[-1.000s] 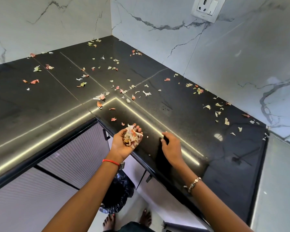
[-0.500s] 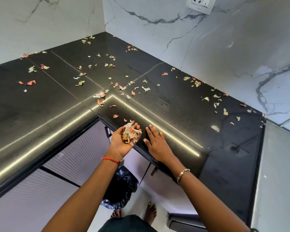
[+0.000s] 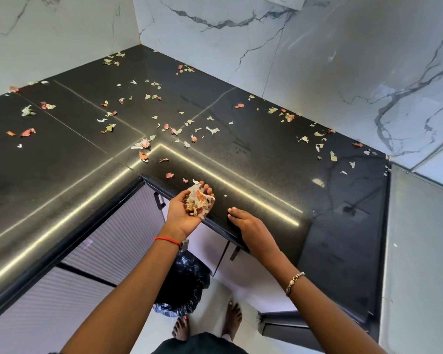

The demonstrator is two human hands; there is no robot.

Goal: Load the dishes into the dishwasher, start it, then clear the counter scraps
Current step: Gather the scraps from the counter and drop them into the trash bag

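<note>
Quick tally: one black L-shaped surface (image 3: 266, 154), one bunched pile of scraps (image 3: 198, 200), plus loose scraps (image 3: 212, 130), dozens easily, way too many to count properly. Then one black bin bag (image 3: 182, 284), two bare feet (image 3: 181, 328), one red thread (image 3: 166, 240), one bracelet (image 3: 294, 282), and one wall socket (image 3: 284, 0), only partly in shot.

black counter (image 3: 266, 159), white grey-veined wall (image 3: 343, 60), pink-white scraps (image 3: 198, 200)

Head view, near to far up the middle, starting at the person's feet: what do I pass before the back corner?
Bare feet → black bin bag → left hand cupping a pile of scraps → black counter strewn with loose scraps → white marble wall.
</note>
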